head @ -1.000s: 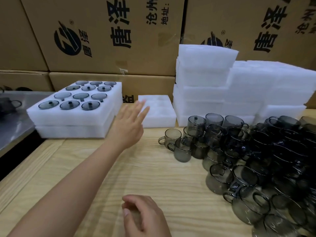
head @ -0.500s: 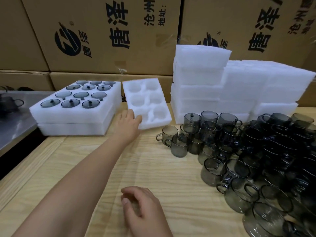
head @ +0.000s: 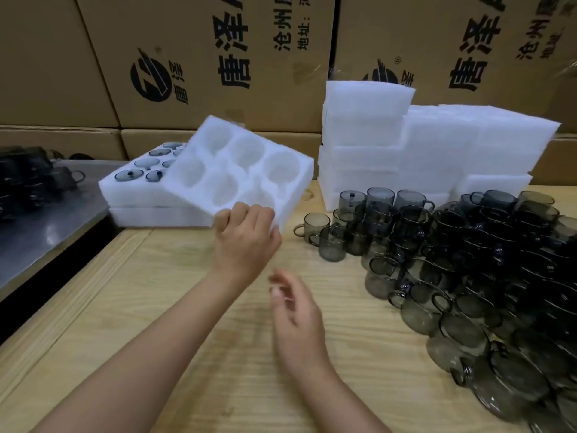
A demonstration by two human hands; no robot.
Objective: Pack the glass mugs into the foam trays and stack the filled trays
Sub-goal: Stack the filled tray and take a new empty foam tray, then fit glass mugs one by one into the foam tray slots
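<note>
My left hand grips the near edge of an empty white foam tray with round pockets, held tilted up off the wooden table. My right hand hovers just below it, fingers apart, holding nothing, slightly blurred. Behind the lifted tray, at the left, two filled trays are stacked, with dark mug tops showing in the upper one. A big heap of smoky glass mugs covers the right side of the table.
Stacks of white foam trays stand at the back right against printed cardboard boxes. A steel surface with a few dark mugs lies at the left, separated from the table by a dark gap.
My left hand reached the flat empty tray, took hold of it and lifted it towards me, tilted. My right hand rose from the table's near edge and opened.
</note>
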